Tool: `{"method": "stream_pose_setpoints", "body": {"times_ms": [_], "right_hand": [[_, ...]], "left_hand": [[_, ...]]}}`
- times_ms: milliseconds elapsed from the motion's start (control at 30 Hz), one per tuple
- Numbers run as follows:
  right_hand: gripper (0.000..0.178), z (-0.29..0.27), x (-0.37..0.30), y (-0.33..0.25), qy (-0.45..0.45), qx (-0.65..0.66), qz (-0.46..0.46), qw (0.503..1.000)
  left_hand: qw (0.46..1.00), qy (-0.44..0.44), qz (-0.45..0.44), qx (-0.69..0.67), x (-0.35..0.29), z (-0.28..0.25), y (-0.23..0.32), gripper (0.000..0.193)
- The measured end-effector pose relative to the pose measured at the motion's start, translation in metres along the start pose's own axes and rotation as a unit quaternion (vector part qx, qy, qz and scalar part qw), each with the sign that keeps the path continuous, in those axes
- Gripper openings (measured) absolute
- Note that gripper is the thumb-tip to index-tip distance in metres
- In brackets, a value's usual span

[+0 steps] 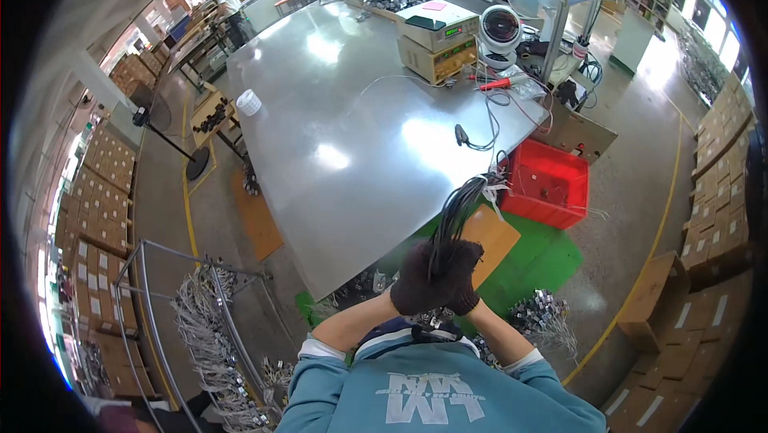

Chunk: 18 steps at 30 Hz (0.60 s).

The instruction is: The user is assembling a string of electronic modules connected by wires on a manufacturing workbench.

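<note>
Both my hands wear dark knit gloves and are together in front of my chest, just off the near corner of the metal table (320, 145). My left hand (418, 282) is closed around a bundle of black cables (452, 221). Close against it, my right hand (464, 261) also grips the bundle, its fingers partly hidden. From my hands the cables rise and bend to the right, with their pale far ends by the table edge next to the red crate (552, 213). A separate dark cable with a plug (462, 135) lies on the table.
Beige test instruments (436, 53), a small round fan (501, 29) and a red-handled tool (500, 83) stand or lie at the far right of the table. A white cup-like container (249, 102) is at its left edge. A metal rack (144, 297) hung with cables stands left; cable heaps (540, 313) lie right.
</note>
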State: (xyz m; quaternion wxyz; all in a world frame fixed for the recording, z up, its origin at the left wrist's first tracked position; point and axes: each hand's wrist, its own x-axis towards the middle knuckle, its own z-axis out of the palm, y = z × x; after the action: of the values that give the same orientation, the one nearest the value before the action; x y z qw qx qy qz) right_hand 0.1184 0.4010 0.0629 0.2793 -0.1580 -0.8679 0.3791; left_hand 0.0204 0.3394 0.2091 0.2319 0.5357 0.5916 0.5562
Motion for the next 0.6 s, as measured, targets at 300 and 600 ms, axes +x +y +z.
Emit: {"method": "stream_pose_setpoints", "body": {"times_ms": [300, 600], "right_hand": [[0.031, 0.089, 0.015, 0.119, -0.066, 0.308, 0.292, 0.903], [0.035, 0.024, 0.115, 0.123, -0.013, 0.107, 0.143, 0.984]], "left_hand": [[0.984, -0.152, 0.006, -0.087, 0.092, -0.047, -0.018, 0.018], [0.930, -0.143, -0.084, -0.328, 0.127, -0.107, -0.071, 0.024]]}}
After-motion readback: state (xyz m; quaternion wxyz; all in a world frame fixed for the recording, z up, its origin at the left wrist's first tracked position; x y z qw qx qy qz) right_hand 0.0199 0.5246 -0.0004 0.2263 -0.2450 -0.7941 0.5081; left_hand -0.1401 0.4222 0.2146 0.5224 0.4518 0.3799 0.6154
